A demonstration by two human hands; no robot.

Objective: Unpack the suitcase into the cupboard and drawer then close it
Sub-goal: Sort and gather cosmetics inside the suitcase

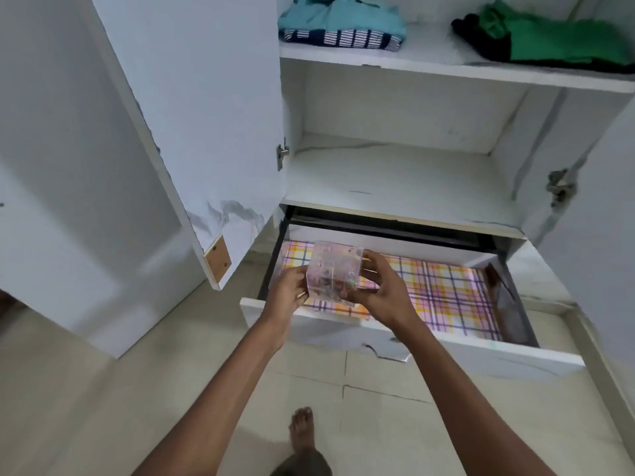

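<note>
A clear plastic box [331, 269] with small items inside hangs over the left part of the open drawer [481, 352]. My left hand [287, 292] grips its left side and my right hand [381, 290] grips its right side. The drawer is pulled out of the white cupboard and is lined with pink, yellow and purple checked paper [446, 293]. On the upper shelf lie folded teal and striped clothes [340, 24] and a green and black pile [549, 39]. The suitcase is out of view.
The left cupboard door [192, 115] stands open, reaching past the drawer's left corner. The right door [604, 201] is open too. The middle shelf [395, 180] holds nothing. Beige floor tiles and my bare foot [302, 434] lie below the drawer front.
</note>
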